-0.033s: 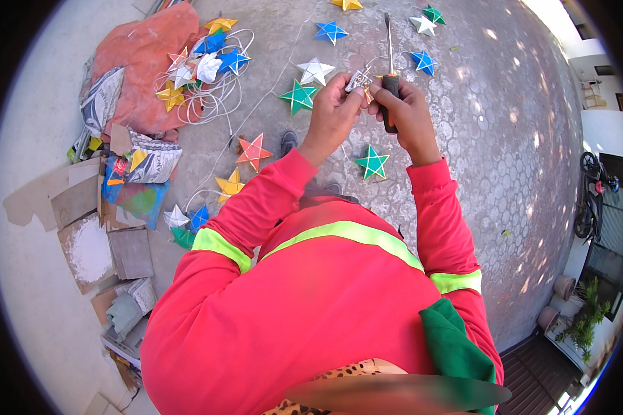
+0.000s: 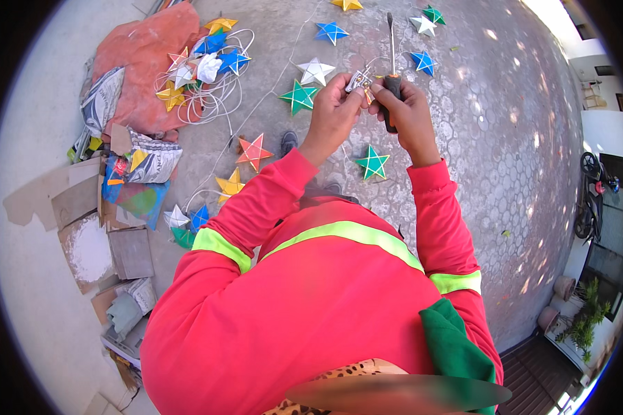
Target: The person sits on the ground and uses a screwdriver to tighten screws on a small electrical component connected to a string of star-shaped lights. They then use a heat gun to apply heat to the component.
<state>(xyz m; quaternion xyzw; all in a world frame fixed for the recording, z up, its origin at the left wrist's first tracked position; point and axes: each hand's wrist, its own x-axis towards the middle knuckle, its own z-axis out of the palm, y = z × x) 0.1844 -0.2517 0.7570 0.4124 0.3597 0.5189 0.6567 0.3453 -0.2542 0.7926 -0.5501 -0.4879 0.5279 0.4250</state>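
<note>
the left hand (image 2: pixel 331 114) pinches a small, pale, partly metallic fitting (image 2: pixel 359 81) while the right hand (image 2: pixel 410 114) grips a long-shafted, black-and-orange-handled screwdriver (image 2: pixel 392 81) just beside it.

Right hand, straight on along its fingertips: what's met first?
Probably the small fitting in the left hand; depth is unclear, and the right hand may already touch it.

Right hand (image 2: pixel 412 119) gripping screwdriver (image 2: pixel 392 83), left hand (image 2: pixel 333 116) pinching fitting (image 2: pixel 358 80), colored stars (image 2: pixel 300 97)
</note>
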